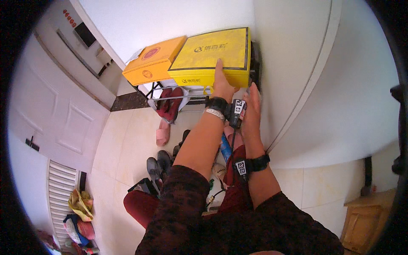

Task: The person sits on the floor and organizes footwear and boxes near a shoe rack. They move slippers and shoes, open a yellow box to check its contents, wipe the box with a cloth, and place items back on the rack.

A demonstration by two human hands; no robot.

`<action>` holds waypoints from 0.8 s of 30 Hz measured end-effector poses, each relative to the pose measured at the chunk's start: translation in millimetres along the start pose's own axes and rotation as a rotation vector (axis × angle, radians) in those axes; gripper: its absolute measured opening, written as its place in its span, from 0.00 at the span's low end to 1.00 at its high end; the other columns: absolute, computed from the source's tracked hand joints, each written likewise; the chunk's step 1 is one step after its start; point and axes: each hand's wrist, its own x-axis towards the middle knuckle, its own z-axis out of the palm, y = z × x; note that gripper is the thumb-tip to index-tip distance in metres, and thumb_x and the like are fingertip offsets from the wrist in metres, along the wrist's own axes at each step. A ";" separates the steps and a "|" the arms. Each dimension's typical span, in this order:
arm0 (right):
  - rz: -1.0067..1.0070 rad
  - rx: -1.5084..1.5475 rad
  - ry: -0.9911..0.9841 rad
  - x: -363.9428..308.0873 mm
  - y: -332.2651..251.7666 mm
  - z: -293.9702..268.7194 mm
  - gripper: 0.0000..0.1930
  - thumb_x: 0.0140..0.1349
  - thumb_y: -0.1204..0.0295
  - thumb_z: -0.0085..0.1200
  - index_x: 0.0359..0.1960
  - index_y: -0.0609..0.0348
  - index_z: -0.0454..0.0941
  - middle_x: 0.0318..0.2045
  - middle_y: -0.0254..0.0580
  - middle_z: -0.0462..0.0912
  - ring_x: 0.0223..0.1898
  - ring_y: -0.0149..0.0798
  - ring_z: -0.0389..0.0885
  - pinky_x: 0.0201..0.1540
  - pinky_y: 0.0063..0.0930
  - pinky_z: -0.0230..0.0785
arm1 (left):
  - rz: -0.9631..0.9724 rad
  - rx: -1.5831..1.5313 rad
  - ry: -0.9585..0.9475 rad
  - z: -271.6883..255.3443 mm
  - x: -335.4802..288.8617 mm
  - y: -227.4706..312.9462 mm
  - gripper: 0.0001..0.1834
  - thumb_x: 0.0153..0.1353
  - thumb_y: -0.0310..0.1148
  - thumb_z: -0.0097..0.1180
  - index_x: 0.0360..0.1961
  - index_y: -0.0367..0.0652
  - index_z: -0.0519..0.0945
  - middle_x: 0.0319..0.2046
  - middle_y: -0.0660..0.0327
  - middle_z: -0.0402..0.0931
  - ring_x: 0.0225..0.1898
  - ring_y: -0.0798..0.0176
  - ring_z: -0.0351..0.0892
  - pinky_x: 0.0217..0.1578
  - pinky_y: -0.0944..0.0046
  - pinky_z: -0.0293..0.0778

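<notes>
In the head view, we find the rectangular yellow box (209, 56), its top black-bordered, directly ahead of the fingers, the left hand (223, 87) laying one digit over its front edge, the right hand (253, 112) near its corner, though whether either is clamped we cannot tell.

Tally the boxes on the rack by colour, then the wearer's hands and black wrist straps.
Yellow box: 1
Orange box: 1
Hands: 2 (left hand, right hand)
Black straps: 2 (left strap, right strap)
Total: 6
</notes>
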 end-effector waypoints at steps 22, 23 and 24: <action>0.079 -0.294 -0.045 -14.5 -9.9 13.9 0.25 0.68 0.65 0.46 0.66 0.55 0.61 0.61 0.40 0.69 0.51 0.33 0.74 0.41 0.23 0.75 | 0.164 0.255 -0.348 -54.3 3.0 48.4 0.42 0.59 0.45 0.61 0.66 0.40 0.52 0.59 0.45 0.65 0.60 0.48 0.66 0.59 0.46 0.65; 0.086 -0.305 -0.051 -14.4 -9.0 12.8 0.25 0.68 0.65 0.46 0.66 0.56 0.61 0.60 0.41 0.69 0.51 0.33 0.74 0.43 0.23 0.74 | 0.313 0.458 -0.317 -57.3 -2.6 51.2 0.43 0.56 0.42 0.64 0.65 0.40 0.52 0.58 0.47 0.66 0.60 0.48 0.67 0.58 0.47 0.67; 0.084 -0.324 -0.054 -13.4 -6.7 11.4 0.25 0.68 0.65 0.46 0.66 0.57 0.62 0.60 0.41 0.70 0.51 0.33 0.73 0.45 0.23 0.73 | 0.421 0.629 -0.266 -63.6 -9.4 56.9 0.45 0.54 0.39 0.67 0.65 0.40 0.53 0.58 0.48 0.67 0.59 0.49 0.68 0.57 0.48 0.68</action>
